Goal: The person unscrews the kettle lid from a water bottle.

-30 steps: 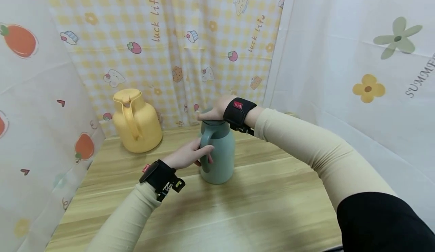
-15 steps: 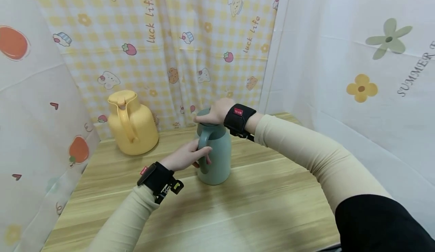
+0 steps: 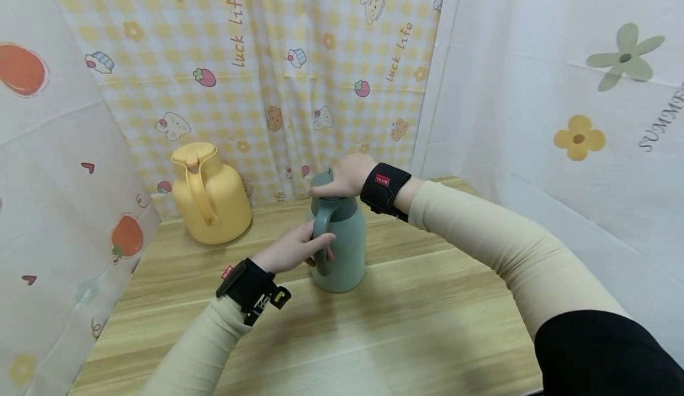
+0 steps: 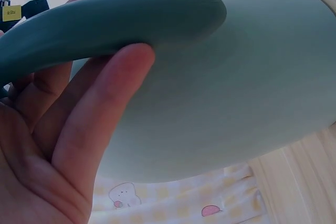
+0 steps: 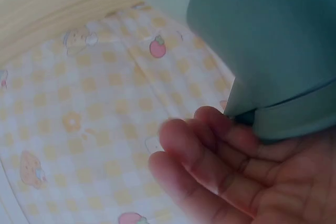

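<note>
A green thermos jug (image 3: 350,250) stands upright on the wooden table, its handle (image 3: 323,222) turned toward the left. My left hand (image 3: 285,249) grips that handle, thumb on the near side. The left wrist view shows the dark handle (image 4: 131,22) and fingers (image 4: 100,108) around it, beside the pale jug body (image 4: 226,93). On top, my right hand (image 3: 346,177) holds the lid (image 3: 322,178), thumb along its near edge. In the right wrist view, its fingers (image 5: 194,150) reach below the lid rim (image 5: 299,114) beside the spout (image 5: 237,100).
A yellow jug (image 3: 224,200) with its own lid and handle stands at the back left of the table (image 3: 427,319). Patterned curtains (image 3: 240,87) enclose the table at the back and both sides.
The head view has shifted slightly. My right hand has turned a little on the lid, so more of the lid shows above the thumb. The left hand keeps its grip on the handle.
</note>
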`<move>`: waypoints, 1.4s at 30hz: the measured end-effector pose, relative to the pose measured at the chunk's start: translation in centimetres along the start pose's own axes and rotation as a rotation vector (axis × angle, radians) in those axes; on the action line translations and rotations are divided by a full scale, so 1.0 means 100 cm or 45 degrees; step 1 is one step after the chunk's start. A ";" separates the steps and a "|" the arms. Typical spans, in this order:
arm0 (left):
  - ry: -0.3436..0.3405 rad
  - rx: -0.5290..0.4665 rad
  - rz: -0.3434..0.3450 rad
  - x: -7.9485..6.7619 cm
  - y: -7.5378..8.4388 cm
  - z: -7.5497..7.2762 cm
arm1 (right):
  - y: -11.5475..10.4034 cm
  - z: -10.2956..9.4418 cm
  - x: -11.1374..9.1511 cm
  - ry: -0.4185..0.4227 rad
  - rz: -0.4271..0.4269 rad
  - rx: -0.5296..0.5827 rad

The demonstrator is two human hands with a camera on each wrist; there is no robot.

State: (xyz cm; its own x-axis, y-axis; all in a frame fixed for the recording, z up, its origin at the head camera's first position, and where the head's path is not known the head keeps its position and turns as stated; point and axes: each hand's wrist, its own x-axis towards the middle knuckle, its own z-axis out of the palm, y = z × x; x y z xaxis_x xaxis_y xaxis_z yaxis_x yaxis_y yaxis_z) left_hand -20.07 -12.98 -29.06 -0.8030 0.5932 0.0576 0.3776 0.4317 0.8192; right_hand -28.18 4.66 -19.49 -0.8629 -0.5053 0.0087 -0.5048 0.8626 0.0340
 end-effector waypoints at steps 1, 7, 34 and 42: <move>0.005 -0.002 0.004 0.000 0.000 0.000 | 0.000 -0.001 -0.001 0.009 -0.015 -0.010; 0.024 -0.012 0.013 0.000 -0.001 0.002 | 0.000 -0.003 -0.003 0.047 -0.088 -0.045; 0.029 -0.011 0.001 -0.001 0.003 0.000 | 0.027 0.003 0.000 0.003 -0.123 0.159; 0.031 -0.052 -0.050 0.000 0.006 -0.003 | 0.024 0.036 -0.057 0.737 -0.151 1.044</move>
State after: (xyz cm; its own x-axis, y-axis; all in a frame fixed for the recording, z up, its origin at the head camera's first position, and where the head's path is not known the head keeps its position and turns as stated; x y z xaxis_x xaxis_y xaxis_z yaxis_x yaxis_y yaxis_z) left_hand -19.93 -12.94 -28.38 -0.8279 0.5595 0.0386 0.3272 0.4260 0.8435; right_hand -24.57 9.70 -23.04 -0.7714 -0.3357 0.5405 -0.6356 0.4473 -0.6293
